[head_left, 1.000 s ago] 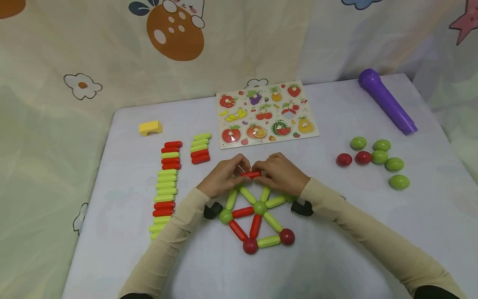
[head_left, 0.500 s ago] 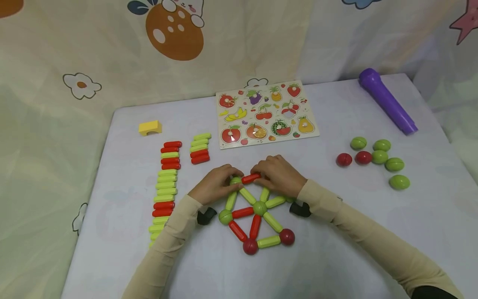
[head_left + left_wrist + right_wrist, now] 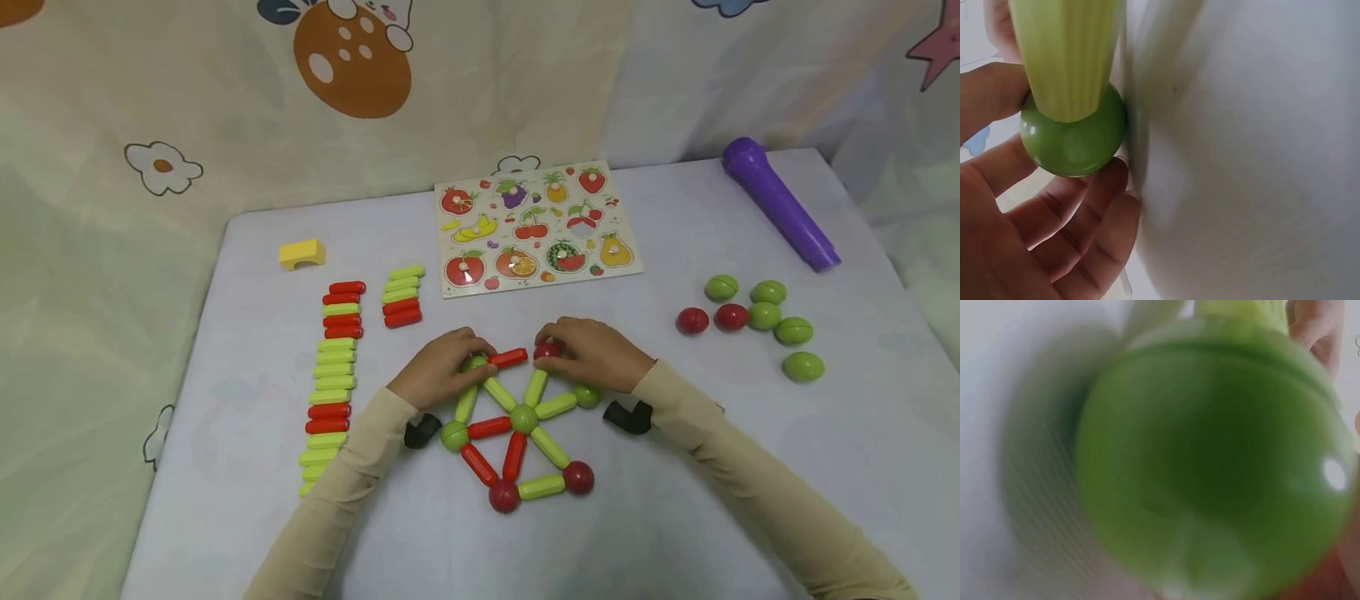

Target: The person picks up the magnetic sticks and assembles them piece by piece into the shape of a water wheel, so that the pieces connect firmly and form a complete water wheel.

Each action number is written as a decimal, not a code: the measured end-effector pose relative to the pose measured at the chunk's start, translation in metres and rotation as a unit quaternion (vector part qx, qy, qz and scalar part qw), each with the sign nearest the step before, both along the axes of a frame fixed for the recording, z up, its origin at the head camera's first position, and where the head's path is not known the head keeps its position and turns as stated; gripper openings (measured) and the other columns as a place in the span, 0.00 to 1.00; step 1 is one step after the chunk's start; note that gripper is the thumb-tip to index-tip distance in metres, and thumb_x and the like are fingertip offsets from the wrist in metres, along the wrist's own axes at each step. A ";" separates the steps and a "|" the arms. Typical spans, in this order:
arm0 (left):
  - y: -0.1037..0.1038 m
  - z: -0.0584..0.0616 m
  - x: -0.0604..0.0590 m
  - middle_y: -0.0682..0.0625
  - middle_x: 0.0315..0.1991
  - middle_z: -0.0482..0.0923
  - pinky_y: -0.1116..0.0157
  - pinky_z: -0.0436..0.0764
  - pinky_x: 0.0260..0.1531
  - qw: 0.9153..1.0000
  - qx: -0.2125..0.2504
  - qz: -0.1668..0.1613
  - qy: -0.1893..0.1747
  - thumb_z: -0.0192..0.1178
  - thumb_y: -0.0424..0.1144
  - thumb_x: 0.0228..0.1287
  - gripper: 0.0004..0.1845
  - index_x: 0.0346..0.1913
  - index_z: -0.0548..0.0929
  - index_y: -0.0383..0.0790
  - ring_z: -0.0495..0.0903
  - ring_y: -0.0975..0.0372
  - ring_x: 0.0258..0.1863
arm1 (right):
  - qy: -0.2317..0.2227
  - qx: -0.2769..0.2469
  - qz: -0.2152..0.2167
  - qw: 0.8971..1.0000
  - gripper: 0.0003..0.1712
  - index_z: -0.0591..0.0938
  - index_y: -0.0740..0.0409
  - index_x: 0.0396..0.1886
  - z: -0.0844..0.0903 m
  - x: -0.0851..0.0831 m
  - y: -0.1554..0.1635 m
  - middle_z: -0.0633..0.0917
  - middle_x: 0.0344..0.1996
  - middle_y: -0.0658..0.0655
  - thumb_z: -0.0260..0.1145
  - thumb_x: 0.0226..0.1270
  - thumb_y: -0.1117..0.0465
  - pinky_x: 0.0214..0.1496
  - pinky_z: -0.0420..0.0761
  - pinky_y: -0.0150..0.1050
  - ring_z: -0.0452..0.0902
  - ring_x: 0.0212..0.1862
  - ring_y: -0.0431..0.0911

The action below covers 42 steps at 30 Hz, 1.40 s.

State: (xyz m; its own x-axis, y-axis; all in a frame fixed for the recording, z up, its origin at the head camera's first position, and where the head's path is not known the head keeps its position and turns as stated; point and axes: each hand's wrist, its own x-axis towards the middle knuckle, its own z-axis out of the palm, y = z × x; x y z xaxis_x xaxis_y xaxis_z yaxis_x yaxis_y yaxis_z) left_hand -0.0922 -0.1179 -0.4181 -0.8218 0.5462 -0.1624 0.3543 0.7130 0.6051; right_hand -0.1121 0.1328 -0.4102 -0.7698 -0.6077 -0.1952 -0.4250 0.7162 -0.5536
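Note:
My left hand [image 3: 442, 367] grips a green ball [image 3: 476, 363] at the upper left of a wheel-like frame of rods and balls. In the left wrist view, curled fingers and thumb surround that green ball [image 3: 1072, 137], and a ribbed yellow-green rod [image 3: 1066, 56] joins it. A red rod [image 3: 508, 358] extends rightward from the ball, its far end short of a red ball [image 3: 547, 350]. My right hand [image 3: 596, 354] pinches this red ball, above a yellow-green rod [image 3: 536, 387]. Another green ball [image 3: 1210, 462] fills the right wrist view, hiding most of the right hand.
Loose red and yellow-green rods lie in a long column [image 3: 335, 371] and a short one [image 3: 402, 296] at left. Loose balls [image 3: 763, 315] lie at right. A fruit puzzle board [image 3: 538, 229], a yellow block [image 3: 302, 254] and a purple microphone-shaped toy [image 3: 780, 204] stand farther back.
Both hands were together on the red rod. The left hand shifted onto the green ball with the rod against it; the right hand let the rod go and moved right to the red ball.

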 end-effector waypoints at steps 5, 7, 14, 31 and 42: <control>0.002 -0.001 0.002 0.54 0.36 0.75 0.67 0.75 0.38 1.000 0.004 0.005 -0.002 0.61 0.44 0.65 0.12 0.47 0.83 0.43 0.72 0.64 0.35 | -0.010 -0.059 0.008 0.998 0.19 0.81 0.57 0.51 -0.002 0.001 -0.001 0.81 0.36 0.49 0.68 0.63 0.54 0.39 0.77 0.36 0.75 0.37 0.41; 0.002 -0.002 0.004 0.55 0.35 0.75 0.67 0.76 0.37 1.000 0.000 0.009 -0.002 0.61 0.44 0.65 0.12 0.47 0.83 0.43 0.72 0.64 0.34 | -0.010 -0.062 0.008 0.998 0.19 0.81 0.57 0.51 -0.002 0.002 -0.001 0.80 0.35 0.48 0.69 0.62 0.54 0.38 0.77 0.35 0.74 0.36 0.41; 0.004 0.001 0.011 0.54 0.32 0.75 0.68 0.75 0.33 0.999 -0.024 0.034 -0.011 0.62 0.43 0.63 0.11 0.44 0.83 0.42 0.73 0.63 0.31 | 0.002 -0.045 -0.015 0.999 0.26 0.77 0.55 0.59 0.002 0.008 0.004 0.79 0.42 0.50 0.67 0.64 0.51 0.43 0.79 0.40 0.75 0.41 0.44; -0.003 0.018 0.051 0.49 0.18 0.71 0.69 0.68 0.15 0.971 -0.108 0.210 0.036 0.63 0.41 0.61 0.12 0.27 0.83 0.34 0.69 0.61 0.17 | 0.161 -0.008 0.004 0.987 0.19 0.83 0.54 0.45 0.004 0.062 0.026 0.81 0.39 0.52 0.74 0.55 0.53 0.44 0.77 0.43 0.74 0.42 0.46; -0.020 0.024 0.036 0.48 0.22 0.76 0.65 0.74 0.20 0.966 -0.127 0.208 0.090 0.64 0.44 0.63 0.12 0.36 0.83 0.37 0.73 0.58 0.21 | 0.146 -0.008 -0.009 0.989 0.19 0.83 0.53 0.44 -0.004 0.060 0.026 0.81 0.43 0.53 0.75 0.54 0.53 0.51 0.74 0.50 0.73 0.48 0.49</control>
